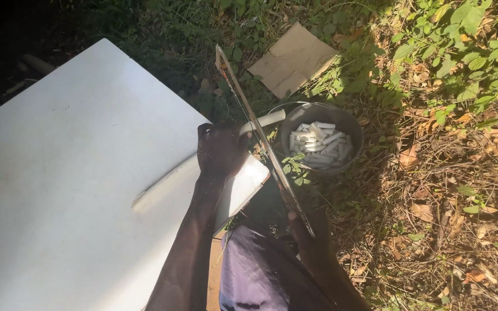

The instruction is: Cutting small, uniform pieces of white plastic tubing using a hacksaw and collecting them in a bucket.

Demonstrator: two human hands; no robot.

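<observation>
White, long, slightly curved pipe (203, 167) on board; left hand (220, 151) clamped around it

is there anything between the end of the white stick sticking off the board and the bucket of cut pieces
Only the long blade, held in the right hand, crosses the white stick near its free end. Past the blade, nothing visible lies between the stick's tip and the bucket. The left hand pins the stick on the white board.
</observation>
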